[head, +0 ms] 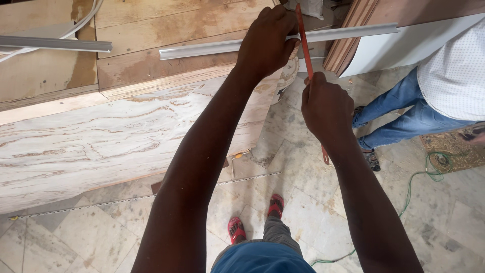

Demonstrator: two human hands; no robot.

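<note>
Standing over red sandals [255, 217] on tiled floor [454, 222]. Right hand [327, 108] was nearer, grip closed around orange hacksaw [304, 45], its frame running away from it, crossing the rail. Left hand [266, 40] clamped grey aluminium rail [202, 49] (long axis left-right) on plywood table [151, 65]. Another person's jeans [404, 108] beyond, right.

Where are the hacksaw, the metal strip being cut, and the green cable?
hacksaw [304, 45], head view, red frame above right hand
metal strip [202, 49], head view, bare middle stretch
green cable [409, 189], head view, on floor
</note>
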